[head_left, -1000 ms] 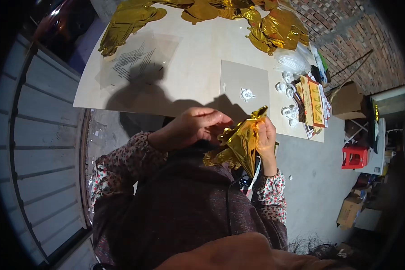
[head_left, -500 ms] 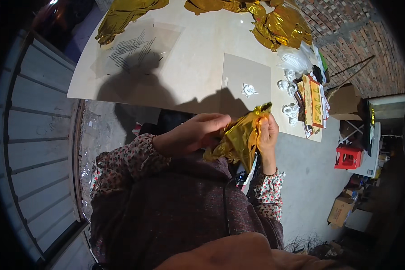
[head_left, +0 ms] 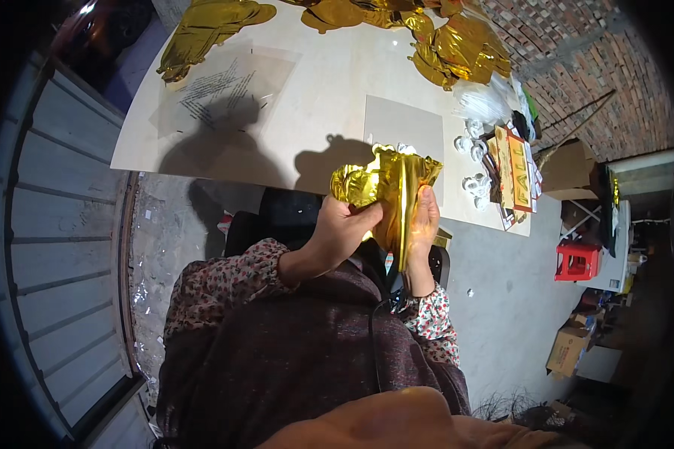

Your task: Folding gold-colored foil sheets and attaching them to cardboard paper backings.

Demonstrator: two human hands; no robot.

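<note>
A shiny gold foil balloon (head_left: 386,191), flat and partly folded, is held up between my two hands at the table's near edge. My left hand (head_left: 338,230) pinches its left part, thumb on top. On the other side, my right hand (head_left: 424,228) grips the folded right edge with the thumb upright; some of its fingers are hidden behind the foil. Just beyond the balloon lies a grey card (head_left: 401,112), partly covered by the foil. A small white coil on that card is mostly hidden.
Gold foil balloons (head_left: 464,52) lie along the table's (head_left: 329,82) far side. Clear plastic bags (head_left: 232,82) rest at the left. On the right are clear packets (head_left: 479,101), small white coils (head_left: 475,183) and printed cards (head_left: 513,168). A red stool (head_left: 578,262) stands on the floor.
Both hands have raised the balloon toward the table, and it now stands more upright, with its folded edge turned up. My left hand has moved slightly right and lower.
</note>
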